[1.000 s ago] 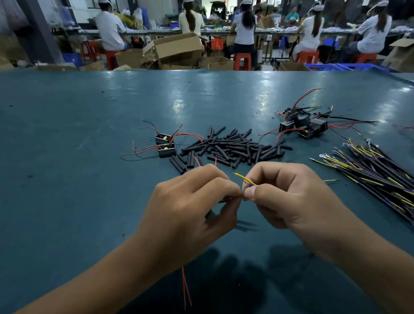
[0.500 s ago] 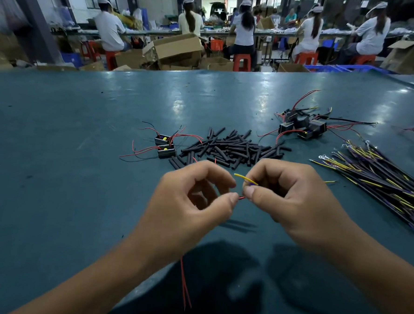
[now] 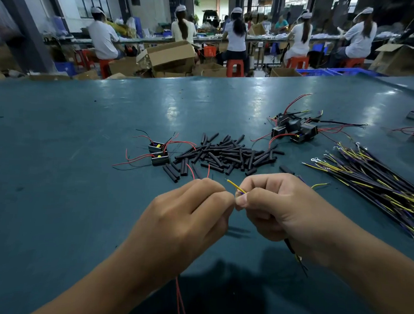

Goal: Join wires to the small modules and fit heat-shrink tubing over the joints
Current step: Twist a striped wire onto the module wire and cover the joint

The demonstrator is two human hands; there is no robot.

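Wires meet between the two hands just above the surface point(image 3: 54, 171), a smooth, faintly glossy teal sheet. The right hand point(image 3: 278, 209) pinches a thin yellow wire point(image 3: 235, 187) between thumb and forefinger, its bare tip slanting up and left; a dark sheathed length point(image 3: 292, 252) trails out below the palm. The left hand point(image 3: 185, 223) has its fingers curled, thumb and forefinger tips closed together right beside the right thumb; two thin red wires point(image 3: 180, 298) hang from under its wrist, and two red ends point(image 3: 193, 171) poke up behind its knuckles. Whether a module sits inside that hand cannot be told.

Beyond the hands lies a loose heap of short black heat-shrink tubes point(image 3: 228, 154), matte and flattened. Left of the heap sit two small black box-shaped modules point(image 3: 159, 154) with yellow parts and curling red leads. Farther right is a cluster of black modules point(image 3: 295, 129) with red and black leads, and near it a fanned bundle of dark sheathed wires point(image 3: 374, 179) with yellow ends and ring terminals.
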